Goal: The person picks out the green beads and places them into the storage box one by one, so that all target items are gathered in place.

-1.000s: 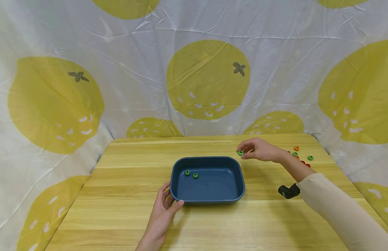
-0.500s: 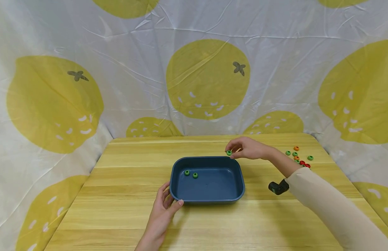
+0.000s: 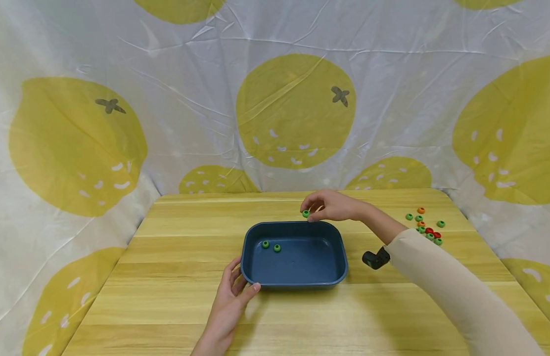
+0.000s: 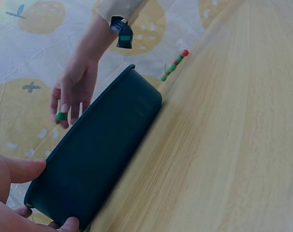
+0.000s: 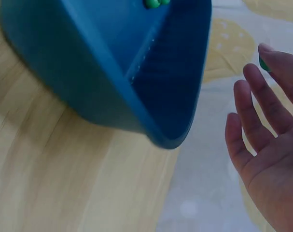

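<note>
My right hand [image 3: 335,204] pinches a green bead [image 3: 305,213] between thumb and fingertips, in the air by the far rim of a blue plastic basin [image 3: 297,269]. In the right wrist view the thumb [image 5: 284,65] covers most of that bead. At the basin's near left corner my left hand [image 3: 229,301] grips the wall, its thumb at the rim and its other fingers along the side. Two green beads, one at the left [image 3: 265,244] and one beside it [image 3: 277,248], lie apart on the basin floor.
Several loose beads, green, orange and red [image 3: 429,231], are scattered at the right side of the wooden table [image 3: 177,277]. A black wrist camera [image 3: 375,258] sticks out from the right sleeve. A lemon-print cloth [image 3: 190,99] hangs behind the table.
My right hand has moved left along the basin's far side, carrying the green bead. More of the loose beads show behind the forearm. The left hand and basin stay in place.
</note>
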A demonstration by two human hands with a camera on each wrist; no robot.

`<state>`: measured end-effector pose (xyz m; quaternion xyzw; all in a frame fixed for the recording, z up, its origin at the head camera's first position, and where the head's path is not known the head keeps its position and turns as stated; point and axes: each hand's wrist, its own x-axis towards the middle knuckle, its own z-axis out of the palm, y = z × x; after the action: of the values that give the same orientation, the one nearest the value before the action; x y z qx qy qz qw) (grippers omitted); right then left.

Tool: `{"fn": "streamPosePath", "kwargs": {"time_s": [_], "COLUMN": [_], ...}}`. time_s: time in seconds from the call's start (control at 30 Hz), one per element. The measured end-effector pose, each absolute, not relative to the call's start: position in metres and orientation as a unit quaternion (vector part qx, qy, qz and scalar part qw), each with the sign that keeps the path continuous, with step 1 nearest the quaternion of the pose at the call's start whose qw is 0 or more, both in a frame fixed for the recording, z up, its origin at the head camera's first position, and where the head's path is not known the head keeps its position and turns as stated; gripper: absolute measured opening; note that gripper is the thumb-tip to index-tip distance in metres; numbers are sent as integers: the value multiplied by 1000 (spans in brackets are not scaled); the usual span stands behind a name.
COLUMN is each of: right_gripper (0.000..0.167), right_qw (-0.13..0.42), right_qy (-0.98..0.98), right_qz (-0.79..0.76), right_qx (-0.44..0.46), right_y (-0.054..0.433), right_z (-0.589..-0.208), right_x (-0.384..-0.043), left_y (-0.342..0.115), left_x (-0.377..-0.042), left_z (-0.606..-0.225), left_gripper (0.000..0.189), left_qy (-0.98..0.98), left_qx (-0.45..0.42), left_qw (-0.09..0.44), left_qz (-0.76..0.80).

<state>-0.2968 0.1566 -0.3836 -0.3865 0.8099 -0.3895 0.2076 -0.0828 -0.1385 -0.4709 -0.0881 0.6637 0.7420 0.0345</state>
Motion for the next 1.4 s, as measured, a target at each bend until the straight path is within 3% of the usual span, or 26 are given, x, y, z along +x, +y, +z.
{"fn": "streamPosePath", "kwargs": {"time_s": [0.9,1.4], "right_gripper": [26,31], "right_qw": [197,202], "right_qy": [790,787], "right_qz": [-376,-379], "right_qx": [-443,-443], "right_y": [91,101], "right_z": [-374,-379], "right_x": [-304,-305], "left_y": [-139,-139], "left_x": [-84,-83], "left_z": [-471,-472], "left_gripper": [81,81], "left_qy": [664,660], "left_qx": [-92,-88], "left_qw": [35,36], "left_qz": [741,745]}}
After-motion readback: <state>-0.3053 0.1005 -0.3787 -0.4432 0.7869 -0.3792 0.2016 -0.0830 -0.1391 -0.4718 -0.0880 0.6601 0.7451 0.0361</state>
